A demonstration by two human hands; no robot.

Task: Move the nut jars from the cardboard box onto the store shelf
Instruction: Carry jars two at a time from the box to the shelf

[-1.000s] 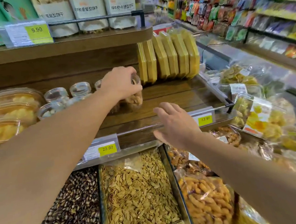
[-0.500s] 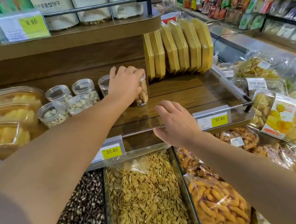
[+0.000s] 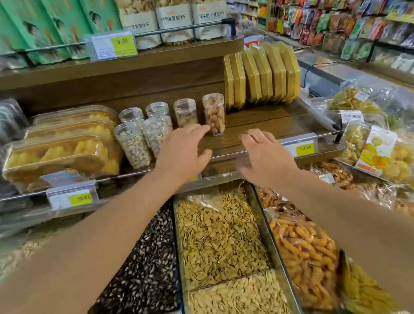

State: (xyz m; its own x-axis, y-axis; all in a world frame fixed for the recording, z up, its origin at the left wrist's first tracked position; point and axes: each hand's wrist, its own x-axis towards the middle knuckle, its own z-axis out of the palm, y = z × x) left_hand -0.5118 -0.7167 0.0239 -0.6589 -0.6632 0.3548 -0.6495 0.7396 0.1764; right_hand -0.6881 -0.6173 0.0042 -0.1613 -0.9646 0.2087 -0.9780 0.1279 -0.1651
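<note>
Both hands, left point(image 3: 183, 150) and right point(image 3: 264, 156), now empty, fingers spread, left withdrawn from cashew jar point(image 3: 214, 114) on shelf point(image 3: 261, 123).

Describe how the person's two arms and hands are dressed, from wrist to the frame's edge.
Both forearms are bare as far as the frame shows: no sleeves in view. The left hand and the right hand wear no gloves, and no watch, bracelet or ring shows on either. Motion blur softens the edges, so fine detail cannot be told.
</note>
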